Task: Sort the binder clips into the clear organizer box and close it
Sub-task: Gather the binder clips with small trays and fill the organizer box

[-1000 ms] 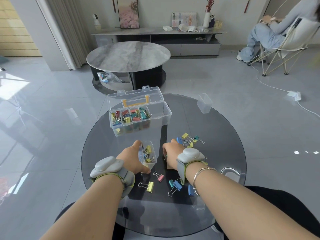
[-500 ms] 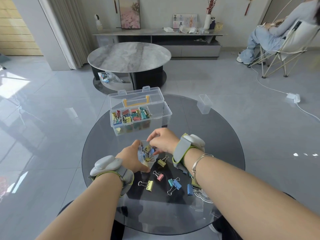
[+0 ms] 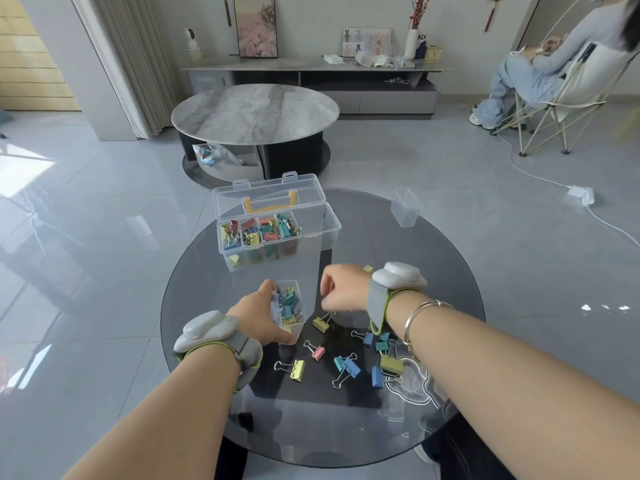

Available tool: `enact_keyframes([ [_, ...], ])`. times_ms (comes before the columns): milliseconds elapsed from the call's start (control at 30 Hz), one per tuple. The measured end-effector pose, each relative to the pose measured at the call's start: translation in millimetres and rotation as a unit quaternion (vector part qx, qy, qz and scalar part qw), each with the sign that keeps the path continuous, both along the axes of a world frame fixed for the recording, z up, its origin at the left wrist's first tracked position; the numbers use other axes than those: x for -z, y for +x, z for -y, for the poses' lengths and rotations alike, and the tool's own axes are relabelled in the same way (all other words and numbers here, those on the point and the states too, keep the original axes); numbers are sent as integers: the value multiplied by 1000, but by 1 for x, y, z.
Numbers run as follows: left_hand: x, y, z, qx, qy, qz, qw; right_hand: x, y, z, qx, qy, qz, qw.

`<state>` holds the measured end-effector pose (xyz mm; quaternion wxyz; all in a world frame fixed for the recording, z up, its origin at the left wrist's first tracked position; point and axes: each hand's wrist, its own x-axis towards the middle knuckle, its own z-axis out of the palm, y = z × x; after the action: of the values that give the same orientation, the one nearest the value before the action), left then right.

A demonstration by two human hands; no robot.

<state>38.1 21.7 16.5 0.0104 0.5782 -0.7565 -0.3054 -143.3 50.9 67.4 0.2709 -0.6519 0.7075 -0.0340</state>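
Observation:
The clear organizer box (image 3: pixel 330 225) stands open at the far side of the round glass table (image 3: pixel 443 271), its lid (image 3: pixel 270 190) tilted back and its front compartments holding colored binder clips. My left hand (image 3: pixel 258 317) grips a small clear insert bin (image 3: pixel 297 328) full of blue, teal and yellow clips. My right hand (image 3: pixel 346 289) is motion-blurred just right of the bin, fingers curled downward over a yellow clip (image 3: pixel 321 323) lying on the glass. Whether the fingers touch its wire handle is unclear. Several loose clips (image 3: pixel 348 367) lie near my right wrist.
A spare clear insert bin (image 3: pixel 405 207) sits on the table's far right. Beyond stands a marble coffee table (image 3: pixel 254 110). A person sits in a folding chair (image 3: pixel 554 98) at the back right, and a white power cable (image 3: pixel 580 195) runs across the floor.
My right hand went from the loose clips to the bin's mouth, then drew back to the right and now hovers over the yellow clip. My left hand kept holding the bin.

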Motion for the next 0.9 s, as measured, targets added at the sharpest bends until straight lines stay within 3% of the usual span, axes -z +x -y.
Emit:
enact_keyframes([
  [100, -2, 1, 1, 7, 2, -1, 1000, 13, 3, -11, -113, 76, -93, 986],
  [400, -3, 5, -11, 12, 16, -25, 999, 38, 33, -20, -82, 13, -162, 983],
  [500, -3, 5, -13, 12, 16, -29, 999, 37, 28, -19, -45, -27, -103, 993],
  [567, -3, 5, -13, 11, 10, -29, 999, 29, 23, -16, 7, -81, 12, 997],
  [667, -3, 5, -14, 7, 6, -32, 999, 10, 25, -13, 36, -147, 176, 973],
  [733, -3, 5, -15, 5, 6, -37, 999, 1, 30, -16, -6, -164, 201, 966],
  [900, -4, 5, -14, 9, 9, -45, 999, 1, 35, -24, -86, -176, 163, 967],
])
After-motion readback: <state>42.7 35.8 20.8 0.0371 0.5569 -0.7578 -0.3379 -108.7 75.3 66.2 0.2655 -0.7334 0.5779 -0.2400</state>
